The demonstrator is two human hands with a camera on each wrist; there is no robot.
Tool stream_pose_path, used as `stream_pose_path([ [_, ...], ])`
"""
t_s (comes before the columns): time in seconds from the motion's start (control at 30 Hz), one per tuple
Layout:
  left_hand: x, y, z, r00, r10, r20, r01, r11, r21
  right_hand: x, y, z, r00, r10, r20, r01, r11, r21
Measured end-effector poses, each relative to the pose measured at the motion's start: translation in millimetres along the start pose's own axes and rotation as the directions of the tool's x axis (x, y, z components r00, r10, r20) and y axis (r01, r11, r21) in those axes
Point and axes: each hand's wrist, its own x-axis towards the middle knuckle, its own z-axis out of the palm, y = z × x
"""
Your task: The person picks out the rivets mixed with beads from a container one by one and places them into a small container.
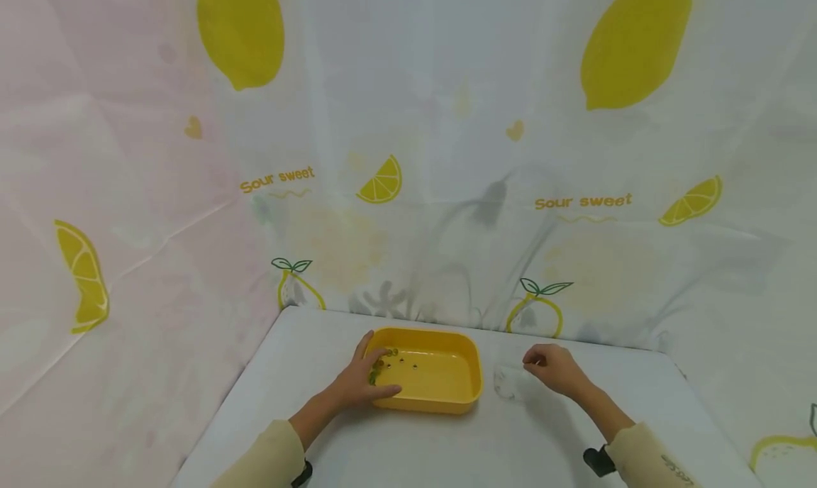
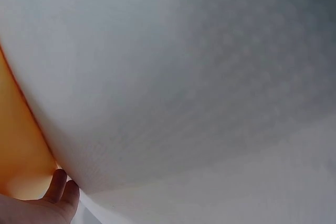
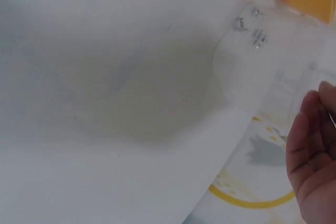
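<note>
A yellow rectangular tray (image 1: 440,406) stands on the white table. My left hand (image 1: 357,380) holds its left side, with the thumb and a finger reaching over the rim; in the left wrist view, fingertips (image 2: 61,178) meet the tray's outer edge. Several small green and amber bead-like pieces (image 1: 374,374) lie inside near that hand, partly hidden by it, with a few tiny dark pieces (image 1: 402,360) beside them. Right of the tray, my right hand (image 1: 554,367) pinches the end of a clear plastic bag (image 3: 244,72). Several small shiny metallic pieces (image 3: 258,38) show at the bag's far end.
The white tabletop (image 1: 434,452) runs back to a hanging cloth (image 1: 434,261) printed with lemons. More cloth hangs on the left and right. A black wrist band (image 1: 598,461) sits at the right sleeve.
</note>
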Motion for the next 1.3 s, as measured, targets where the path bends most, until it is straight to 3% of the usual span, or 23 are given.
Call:
stream_pose_path([
  [0.27, 3.0, -3.1, -3.2, 1.0, 0.014, -0.009, -0.014, 1.0, 0.013, -4.5, -1.3, -16.1, 0.998, -0.021, -0.053, 0.022, 1.0, 0.019],
  [0.47, 3.9, -2.2, -9.7, 1.0, 0.011, -0.016, -0.011, 1.0, 0.017, -8.5, -0.6, -22.1, 0.998, 0.032, -0.059, -0.029, 0.998, 0.049],
  [0.7, 5.3, 0.7, -16.1, 0.999, 0.024, -0.023, -0.023, 1.0, 0.004, -2.2, -8.4, -14.8, 0.999, 0.017, -0.045, -0.012, 0.993, 0.121],
  [0.97, 6.6, -6.3, -4.5, 0.999, 0.03, -0.016, -0.03, 0.999, -0.027, 1.2, -14.5, 8.9, 1.0, 0.001, 0.014, -0.003, 0.983, 0.186],
  [1.3, 0.8, -1.6, 0.6, 0.999, 0.035, -0.012, -0.036, 0.999, -0.018, 1.0, -14.0, 20.2, 0.998, -0.026, -0.049, 0.029, 0.998, 0.052],
])
